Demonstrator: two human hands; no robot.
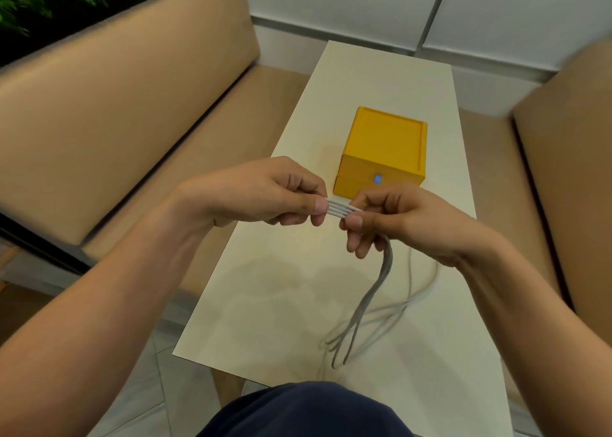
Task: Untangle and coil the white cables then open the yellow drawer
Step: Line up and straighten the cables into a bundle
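Observation:
Several strands of white cable (341,210) run side by side between my two hands above the table. My left hand (265,195) pinches them at one end between thumb and fingers. My right hand (394,221) grips them at the other end, and the rest of the cables (367,307) hang down from it in loose loops onto the table. The yellow drawer box (384,148) stands just beyond my hands, its drawer front shut, with a small blue knob (378,179) facing me.
The narrow cream table (265,304) runs away from me between two tan padded benches (116,105). A white wall stands at the far end. My dark-clothed knee (304,410) is at the near table edge.

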